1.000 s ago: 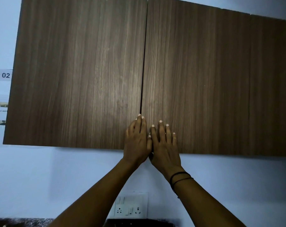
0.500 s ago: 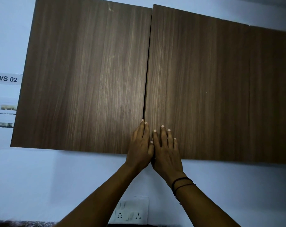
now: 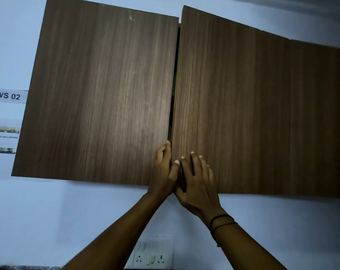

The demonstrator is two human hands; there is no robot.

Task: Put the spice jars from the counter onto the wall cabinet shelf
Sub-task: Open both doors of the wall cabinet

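Note:
The brown wood wall cabinet fills the view. Its left door (image 3: 99, 98) is closed. Its right door (image 3: 243, 114) stands slightly ajar, with a dark gap (image 3: 173, 106) showing along the seam. My left hand (image 3: 163, 168) is at the seam near the bottom, fingers along the right door's edge and thumb on its front, pinching it. My right hand (image 3: 196, 184) lies on the right door's lower left corner with fingers spread. No spice jars, shelf or counter top are visible.
A white socket and switch plate (image 3: 152, 254) sits on the pale blue wall below the cabinet. A "WS 02" label (image 3: 7, 95) and small printed pictures (image 3: 8, 130) hang left of it. A dark counter strip (image 3: 19, 267) shows at bottom left.
The right door has swung out a little from the closed position, opening a gap at the seam. My left hand turned edge-on at the seam, and my right hand's fingers have spread apart.

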